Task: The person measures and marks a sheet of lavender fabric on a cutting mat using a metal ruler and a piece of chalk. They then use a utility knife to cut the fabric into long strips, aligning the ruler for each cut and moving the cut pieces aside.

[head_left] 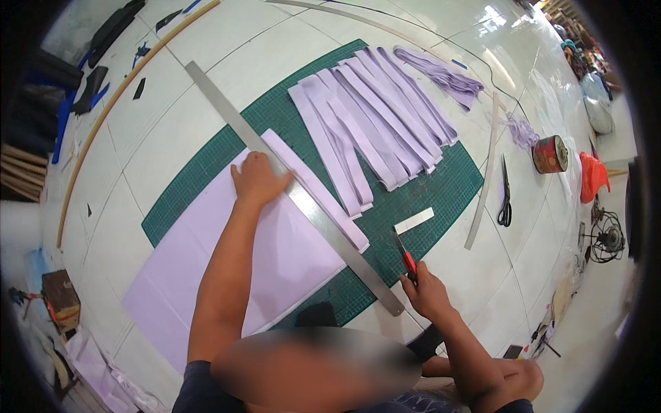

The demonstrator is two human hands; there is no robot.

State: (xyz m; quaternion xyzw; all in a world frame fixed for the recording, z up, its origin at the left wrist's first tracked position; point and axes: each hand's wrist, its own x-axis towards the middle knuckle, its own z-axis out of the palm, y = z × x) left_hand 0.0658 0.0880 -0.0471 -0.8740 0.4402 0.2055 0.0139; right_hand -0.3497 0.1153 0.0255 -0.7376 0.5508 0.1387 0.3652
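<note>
My left hand lies with its fingers spread on a long metal ruler, pressing it down across a folded lavender fabric sheet. Along the ruler's right side runs a narrow lavender strip; the ruler hides whether it is joined to the sheet. My right hand is wrapped round a red and black utility knife, its blade pointing away from me, right of the ruler and off the fabric. Just beyond the blade is a small white segmented bar. Beneath everything is a green cutting mat.
Several folded lavender strips lie on the mat's far part, with a lavender bundle beyond. At right are a thin flat strip, black scissors and a round tin. A long curved-looking rod lies at left on the tiles.
</note>
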